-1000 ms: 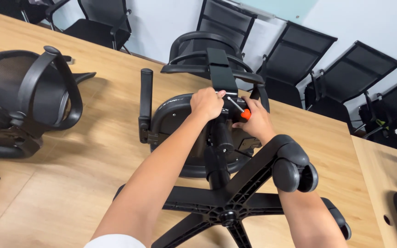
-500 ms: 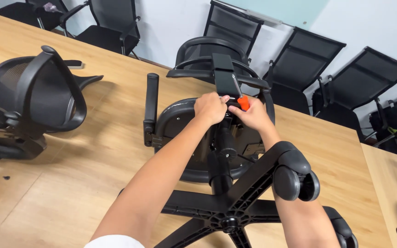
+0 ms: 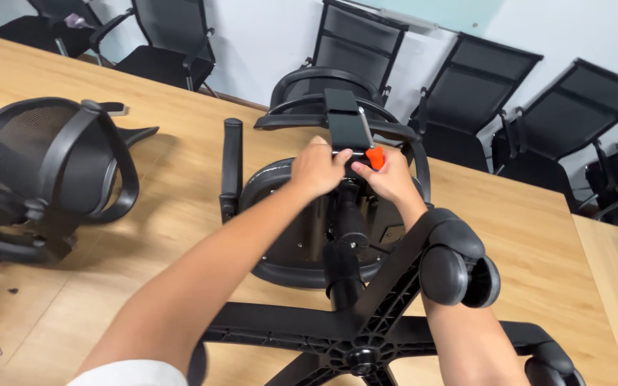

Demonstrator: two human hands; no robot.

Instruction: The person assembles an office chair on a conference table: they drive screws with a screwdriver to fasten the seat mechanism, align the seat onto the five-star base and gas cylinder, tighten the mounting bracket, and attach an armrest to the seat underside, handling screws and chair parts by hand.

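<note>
- My right hand has its fingers clamped on the orange-handled tool, whose silver shaft runs up and away from me to the chair's back bracket.
- My left hand sits just beside it, fingers pinched together on the shaft at the bracket.
- The chair lies upturned on the table, its base towards me; both hands are level, the right nearer the handle.
</note>
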